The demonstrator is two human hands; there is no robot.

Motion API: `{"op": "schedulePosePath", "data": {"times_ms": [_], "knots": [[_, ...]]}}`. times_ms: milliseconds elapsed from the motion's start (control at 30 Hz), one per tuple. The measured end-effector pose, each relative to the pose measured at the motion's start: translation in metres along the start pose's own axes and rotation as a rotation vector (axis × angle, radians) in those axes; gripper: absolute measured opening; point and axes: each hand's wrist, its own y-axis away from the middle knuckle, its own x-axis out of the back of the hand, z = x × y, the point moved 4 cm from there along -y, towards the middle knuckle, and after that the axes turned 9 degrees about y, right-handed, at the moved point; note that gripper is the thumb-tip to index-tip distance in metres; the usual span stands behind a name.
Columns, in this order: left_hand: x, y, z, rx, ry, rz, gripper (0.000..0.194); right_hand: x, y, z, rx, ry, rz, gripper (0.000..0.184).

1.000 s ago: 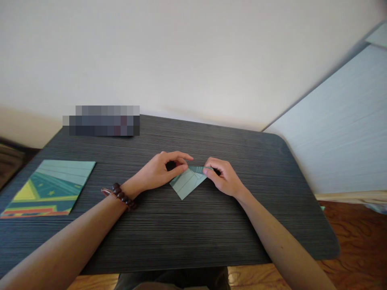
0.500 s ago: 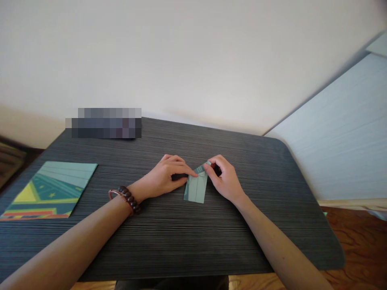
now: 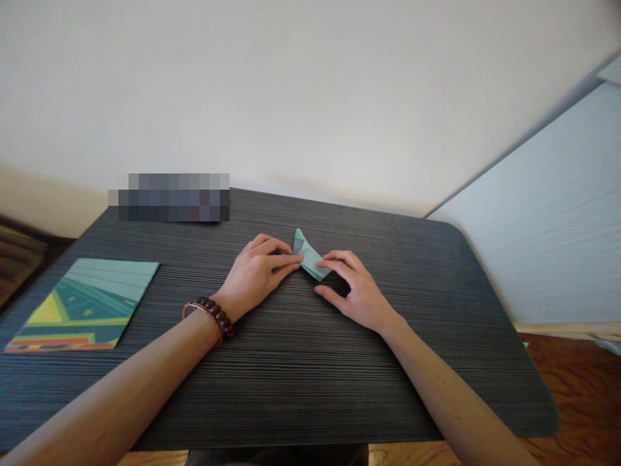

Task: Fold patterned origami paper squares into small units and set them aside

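Note:
A small folded piece of pale green paper sits at the middle of the dark striped table, one end lifted and pointing away from me. My left hand, a bead bracelet on its wrist, pinches the paper's left side between thumb and fingertips. My right hand holds the paper's right end with its index finger and thumb, the other fingers resting on the table.
A square sheet of patterned paper in teal, yellow and red lies flat at the table's left. A blurred dark object lies at the back left edge. A pale blue panel stands to the right, against the wall.
The folded paper was turned and lifted: it lay flat pointing toward me, and now its end stands up away from me. Both hands shifted slightly farther from me.

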Motion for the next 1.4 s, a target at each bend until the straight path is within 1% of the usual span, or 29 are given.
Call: {"op": "schedulePosePath", "data": {"times_ms": [67, 100, 167, 233, 300, 400, 500, 600, 833, 967, 1200, 1400], "knots": [[0.000, 0.000, 0.002, -0.020, -0.016, 0.013, 0.021, -0.002, 0.000, 0.002, 0.010, 0.025, 0.004, 0.028], [0.000, 0.000, 0.004, -0.031, -0.035, 0.000, 0.021, -0.003, 0.001, 0.003, 0.008, 0.045, 0.012, 0.024], [-0.002, 0.000, 0.010, -0.063, -0.087, -0.076, 0.023, -0.004, 0.002, 0.005, -0.009, 0.107, 0.033, 0.019], [-0.004, 0.000, 0.017, -0.106, -0.137, -0.179, 0.028, -0.004, 0.003, 0.008, -0.039, 0.183, 0.051, 0.019], [-0.005, 0.001, 0.023, -0.128, -0.175, -0.226, 0.033, -0.002, 0.003, 0.011, -0.058, 0.232, 0.061, 0.019], [-0.005, 0.002, 0.028, -0.142, -0.210, -0.256, 0.036, 0.000, 0.003, 0.015, -0.086, 0.217, 0.067, 0.017], [-0.005, 0.004, 0.031, -0.162, -0.232, -0.287, 0.035, 0.000, 0.002, 0.021, -0.175, 0.158, 0.070, 0.015], [-0.005, 0.005, 0.033, -0.177, -0.240, -0.306, 0.035, -0.001, 0.001, 0.025, -0.268, 0.138, 0.078, 0.018], [-0.003, 0.004, 0.034, -0.169, -0.230, -0.310, 0.033, -0.004, 0.000, 0.025, -0.359, 0.223, 0.087, 0.026], [-0.003, 0.005, 0.036, -0.175, -0.239, -0.313, 0.035, -0.005, 0.000, 0.025, -0.375, 0.278, 0.081, 0.027], [-0.002, 0.004, 0.041, -0.175, -0.278, -0.319, 0.032, -0.006, 0.001, 0.026, -0.394, 0.324, 0.109, 0.029], [-0.002, 0.004, 0.044, -0.194, -0.304, -0.327, 0.037, -0.006, 0.001, 0.026, -0.397, 0.325, 0.108, 0.029]]}}
